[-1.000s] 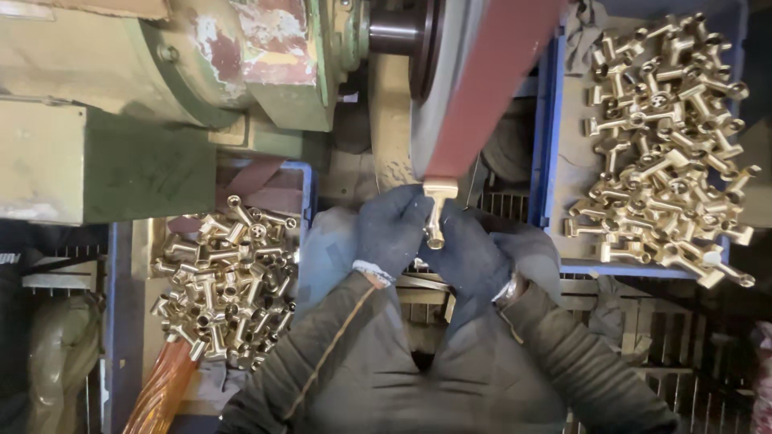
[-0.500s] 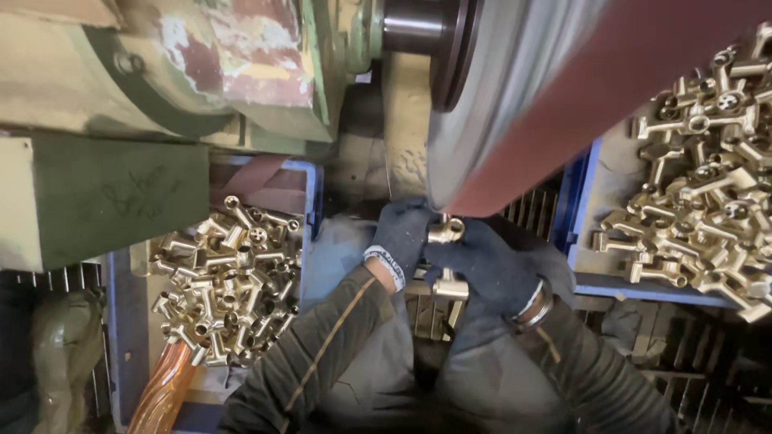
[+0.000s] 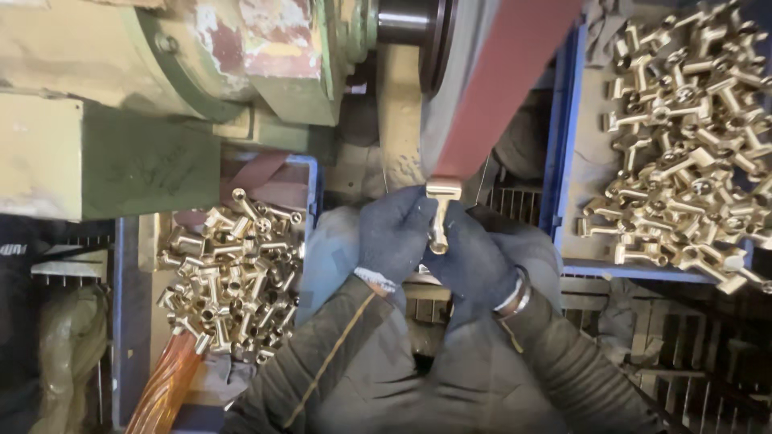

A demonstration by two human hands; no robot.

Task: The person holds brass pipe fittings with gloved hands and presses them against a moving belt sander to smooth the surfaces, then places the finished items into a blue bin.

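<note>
Brass fitting [image 3: 439, 210]: T-shaped, long axis upright in the view, crossbar end pointing up and touching the lower end of the reddish sanding belt [image 3: 498, 88], stem pointing down toward the person.

Left hand [image 3: 394, 237]: dark glove, closed around the fitting's left side.

Right hand [image 3: 476, 261]: dark glove, closed around the stem from the right, touching the left hand.

Left blue bin [image 3: 129, 321]: brass fittings heaped loosely, lying every way, toward its right edge.

Right blue bin [image 3: 563, 161]: a larger heap of similar fittings, reaching its lower edge.

Green machine housing [image 3: 153, 169]: upper left, beside the belt wheel.
</note>
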